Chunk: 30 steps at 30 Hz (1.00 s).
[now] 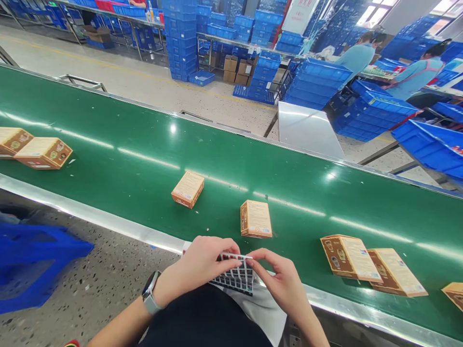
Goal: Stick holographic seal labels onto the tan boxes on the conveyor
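Only illegible lettering: red on white sign (299, 15), tiny on boxes (259, 217).

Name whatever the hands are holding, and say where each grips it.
A dark, white-gridded piece: the left hand pinches its upper edge, the right hand its upper right corner.

The grid piece (237, 279) at the lower centre of the frame shows pale lines, which cross on a dark ground. The belt (119, 188) is green, with white streaks of reflected light. The cartons (258, 219) upon it have cream tops and brown sides with small printed pictures. The watch band (150, 304) is pale grey. The crates (180, 38) along the top are blue. The floor (94, 284) at lower left is grey, dark-speckled.
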### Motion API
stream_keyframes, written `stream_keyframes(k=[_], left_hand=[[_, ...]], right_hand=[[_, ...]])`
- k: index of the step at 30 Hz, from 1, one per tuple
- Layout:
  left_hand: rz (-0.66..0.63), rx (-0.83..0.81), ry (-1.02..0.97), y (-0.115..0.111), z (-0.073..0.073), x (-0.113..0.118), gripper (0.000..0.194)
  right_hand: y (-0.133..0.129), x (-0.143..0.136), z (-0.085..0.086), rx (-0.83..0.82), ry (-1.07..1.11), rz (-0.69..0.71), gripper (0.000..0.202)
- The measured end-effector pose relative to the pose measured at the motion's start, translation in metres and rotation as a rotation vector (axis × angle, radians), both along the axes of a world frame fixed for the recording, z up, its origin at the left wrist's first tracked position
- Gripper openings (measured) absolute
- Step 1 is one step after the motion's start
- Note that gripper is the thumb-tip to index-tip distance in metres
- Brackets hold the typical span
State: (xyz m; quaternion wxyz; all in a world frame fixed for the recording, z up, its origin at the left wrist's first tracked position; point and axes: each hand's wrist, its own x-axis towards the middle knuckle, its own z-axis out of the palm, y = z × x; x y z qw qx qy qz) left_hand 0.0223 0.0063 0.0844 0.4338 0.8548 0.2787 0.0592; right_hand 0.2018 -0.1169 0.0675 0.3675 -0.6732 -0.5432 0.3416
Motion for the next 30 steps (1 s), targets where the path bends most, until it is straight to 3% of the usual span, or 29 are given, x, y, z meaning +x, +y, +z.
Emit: stream_keyframes(k=[6, 15, 17, 20, 23, 27, 30], left_hand=[[-0.003, 0.052, 0.009, -0.004, -0.004, 0.007, 0.009], [-0.068, 0.109, 0.115, -0.006, 0.003, 0.016, 0.011], [-0.058, 0.113, 0.138, -0.006, 0.001, 0.018, 0.012], [-0.021, 0.108, 0.150, -0.003, -0.003, 0.021, 0.013], [-0.063, 0.095, 0.105, 0.001, -0.010, 0.026, 0.010], [-0.327, 0.133, -0.134, 0.002, -0.025, 0.047, 0.011], [-0.481, 0.226, -0.216, 0.000, -0.039, 0.075, 0.013]], right_hand=[[-0.005, -0.001, -0.002, 0.078, -0.100, -0.032, 0.018], [-0.005, 0.001, 0.001, 0.494, -0.643, 0.038, 0.018], [-0.006, -0.001, 0.002, 0.520, -0.649, 0.040, 0.019], [-0.011, 0.001, 0.000, 0.473, -0.469, -0.010, 0.016], [-0.016, 0.017, -0.009, 0.368, -0.168, -0.257, 0.010], [-0.006, 0.055, -0.030, 0.276, 0.265, -0.835, 0.027], [0.011, 0.079, -0.047, 0.236, 0.464, -0.970, 0.042]])
